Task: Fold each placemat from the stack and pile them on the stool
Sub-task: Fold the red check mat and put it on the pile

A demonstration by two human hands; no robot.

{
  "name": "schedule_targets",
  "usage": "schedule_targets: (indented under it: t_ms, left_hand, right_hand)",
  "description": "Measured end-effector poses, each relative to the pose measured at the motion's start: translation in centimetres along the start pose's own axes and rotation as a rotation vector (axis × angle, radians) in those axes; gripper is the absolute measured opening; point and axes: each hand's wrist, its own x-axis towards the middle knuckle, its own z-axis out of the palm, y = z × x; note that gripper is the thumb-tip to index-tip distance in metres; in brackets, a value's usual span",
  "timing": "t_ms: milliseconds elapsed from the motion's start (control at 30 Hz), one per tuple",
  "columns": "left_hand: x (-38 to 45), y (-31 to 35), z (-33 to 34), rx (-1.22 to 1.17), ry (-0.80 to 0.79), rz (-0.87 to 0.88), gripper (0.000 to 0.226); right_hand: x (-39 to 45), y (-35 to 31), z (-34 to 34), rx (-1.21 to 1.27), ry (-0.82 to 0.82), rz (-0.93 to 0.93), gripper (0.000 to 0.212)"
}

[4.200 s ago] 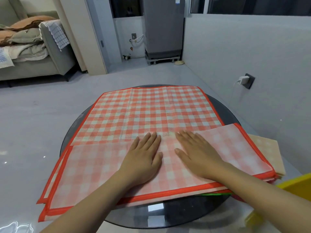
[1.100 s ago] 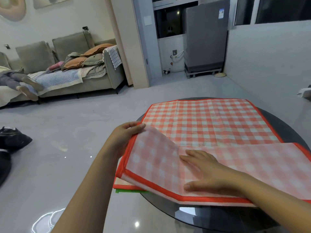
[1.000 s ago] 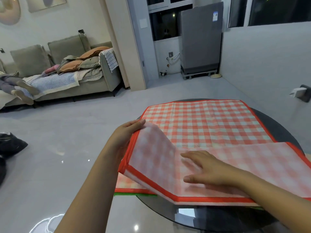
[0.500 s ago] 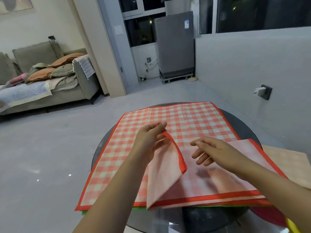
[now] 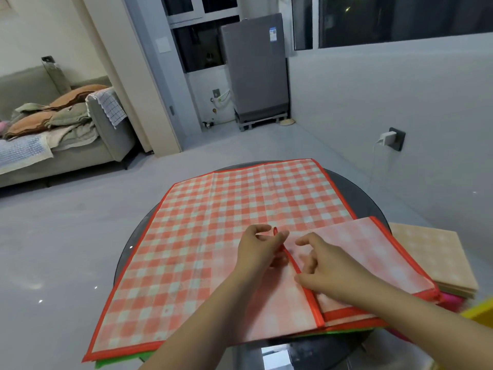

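The left hand point(image 5: 260, 248) pinches the folded placemat's point(image 5: 354, 252) red edge in a narrow grip; the right hand point(image 5: 326, 265), fingers curled, presses it onto the stack point(image 5: 213, 236) covering the round glass surface point(image 5: 354, 188). Far left, a sofa point(image 5: 80, 140).

Round dark glass table point(image 5: 357, 188) is standing on pale grey floor point(image 5: 66, 236), carrying a stack of placemats point(image 5: 213, 225). Red-checked mat is lying uppermost; a green edge point(image 5: 117, 362) is showing beneath it at the near left corner.
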Motion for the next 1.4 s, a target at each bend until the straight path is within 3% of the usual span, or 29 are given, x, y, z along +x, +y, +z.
schedule_targets:
  t_ms: [133,300,400,500,667,800,1067,1400]
  left_hand:
    - [0.5,-0.3,-0.1,0.182,-0.020,0.061,0.038]
    - [1.8,-0.7,-1.0,0.536,0.122,0.395,0.010]
    - [2.8,-1.4,-1.4,0.654,0.106,0.447,0.003]
    - [3.5,-1.7,-1.3,0.745,0.042,0.443,0.005]
    - [3.8,-0.8,-1.1,0.851,-0.004,0.367,0.011]
    - [3.7,-0.3,-1.4,0.883,-0.014,0.314,0.017]
    - [2.9,0.2,-6.0,0.897,0.156,0.147,0.026]
    - [0.4,-0.4,-12.5,0.999,0.206,-0.019,0.045]
  right_hand:
    - [0.1,0.3,0.5,-0.030,-0.005,-0.006,0.064]
    - [-0.2,0.1,0.8,-0.073,-0.017,-0.014,0.069]
    - [-0.3,0.3,1.0,-0.127,-0.022,-0.041,0.065]
    - [-0.4,0.4,1.0,-0.143,-0.043,-0.064,0.055]
    - [-0.3,0.3,0.9,-0.181,-0.060,-0.100,0.019]
    - [-0.1,-0.1,0.7,-0.233,-0.095,-0.093,0.022]
    - [3.5,-0.6,0.4,-0.256,-0.119,-0.132,0.030]
    - [7.4,-2.8,3.5,-0.432,-0.021,-0.441,0.037]
